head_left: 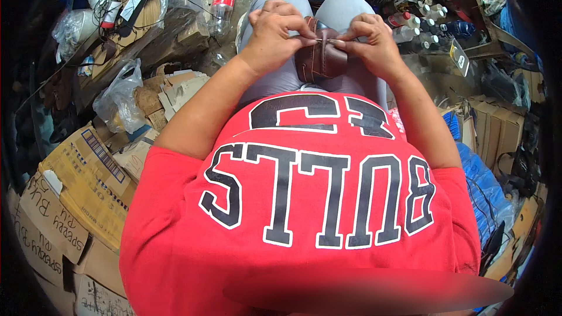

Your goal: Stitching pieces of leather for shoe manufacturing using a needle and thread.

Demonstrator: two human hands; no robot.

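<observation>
A dark brown leather shoe [323, 65] with pale stitching rests between my knees. My left hand [275, 34] is closed at the left of its raised seam, thumb and forefinger pinching a thin needle [319, 40]. From the other side, my right hand [370, 40] pinches another thin, shiny needle [332, 40] at the same seam. The two fingertip grips face each other closely across the leather. My palms and curled fingers hide parts of both needles, and any thread between them is too fine to make out.
Flattened cardboard boxes [88, 181] and a clear plastic bag [120, 99] lie to the left. A bottle with a red label [223, 4] stands beyond my left knee. Several small bottles [413, 23] are at the far right, and a blue sheet [483, 184] lies beside my right arm.
</observation>
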